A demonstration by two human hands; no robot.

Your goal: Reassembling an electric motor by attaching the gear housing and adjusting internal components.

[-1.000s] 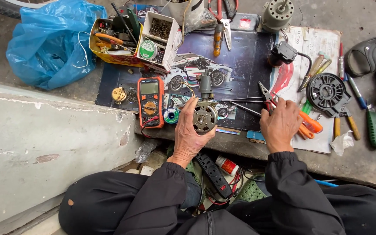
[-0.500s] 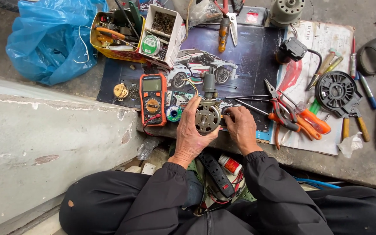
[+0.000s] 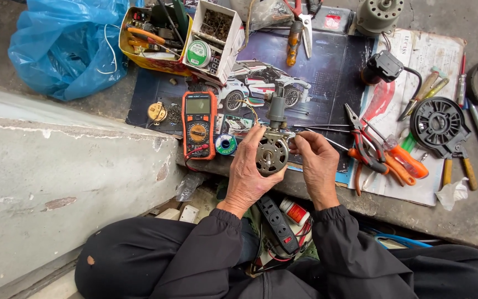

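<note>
Centre frame: left hand (image 3: pixel 248 174) grips a small motor (image 3: pixel 273 155); right hand (image 3: pixel 317 166) pinches its edge; steady support seems key, orange multimeter (image 3: pixel 198 125) beside

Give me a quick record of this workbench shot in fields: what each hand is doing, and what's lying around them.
left hand: grips a small electric motor from its left side
right hand: fingertips pinch at the motor's right edge
left of motor: orange multimeter, small solder spool
right of motor: orange-handled pliers, black round fan part
far side: yellow parts tray, blue plastic bag
surface: dark car poster
near the lap: black power strip
</note>
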